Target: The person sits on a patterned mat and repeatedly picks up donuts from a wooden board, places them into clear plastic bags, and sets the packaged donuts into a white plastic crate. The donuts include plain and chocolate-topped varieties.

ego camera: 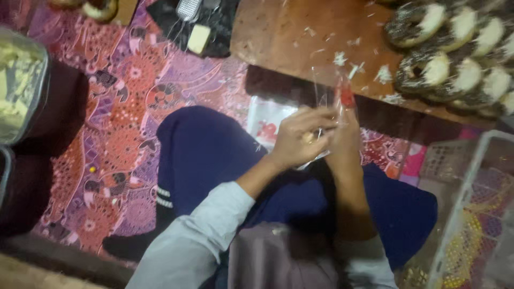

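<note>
My grey sleeves come up from the bottom of the frame, over my dark blue trousers (pixel 214 155). In the middle of the frame my two hands meet. My left hand (pixel 300 140) is curled, and its fingers pinch a clear plastic bag (pixel 326 101). My right hand (pixel 345 136) is just beside it, and its fingers are closed on the same bag, which sticks up above my knuckles. The bag has a red mark near its top. It is blurry, so I cannot tell what is inside it. More clear plastic bags (pixel 267 118) lie on the floor just behind my hands. Under me is a purple and red patterned cloth (pixel 123 107). A white plastic basket (pixel 466 198) sits at the lower right of the frame. A dark tub (pixel 27 85) with something yellow in it is at the left edge. Farther away, at the top, is a low brown wooden table (pixel 289 37) with white crumbs on it. Rows of chocolate donuts (pixel 455 59) with white sprinkles lie at the upper right. A metal grater (pixel 188 8) rests at the top middle.
</note>
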